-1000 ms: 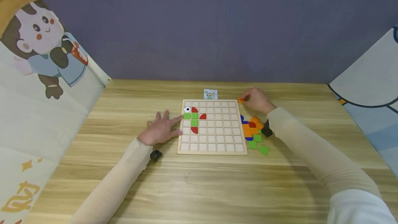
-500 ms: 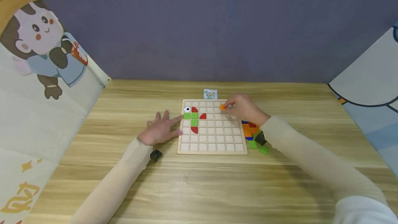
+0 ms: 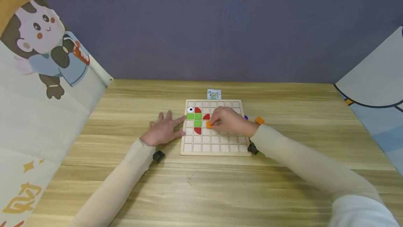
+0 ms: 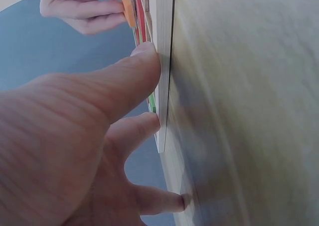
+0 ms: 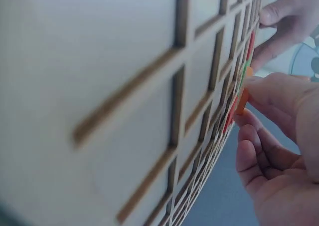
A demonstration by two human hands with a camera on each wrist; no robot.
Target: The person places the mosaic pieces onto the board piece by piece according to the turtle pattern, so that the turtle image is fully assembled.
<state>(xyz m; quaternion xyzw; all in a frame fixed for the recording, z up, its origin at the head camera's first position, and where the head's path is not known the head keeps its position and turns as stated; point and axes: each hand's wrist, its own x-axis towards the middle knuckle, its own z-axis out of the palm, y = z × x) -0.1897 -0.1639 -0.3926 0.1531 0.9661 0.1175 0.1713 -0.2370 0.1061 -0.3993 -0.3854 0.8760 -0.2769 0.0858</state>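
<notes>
My right hand [image 3: 231, 121] pinches an orange tile [image 3: 209, 125] between thumb and fingertips, over the wooden grid board [image 3: 214, 151]. In the right wrist view the orange tile [image 5: 243, 94] is held at a tilt close to the grid. Beside it on the board lie green squares [image 3: 197, 123], a white eye tile [image 3: 190, 109] and red quarter-round tiles [image 3: 197, 130]. My left hand [image 3: 163, 129] is spread on the table, its thumb and index fingertip at the board's left edge. The left wrist view shows that thumb [image 4: 134, 76] against the board's side.
A small picture card [image 3: 214, 94] lies behind the board. Loose tiles, among them an orange one [image 3: 259, 120], lie right of the board, partly hidden by my right forearm. A dark partition [image 3: 220, 27] stands along the table's back edge.
My right hand has carried the orange tile from beyond the board's top right corner, leftward and nearer, to beside the red and green tiles. My left hand has stayed at the board's edge.
</notes>
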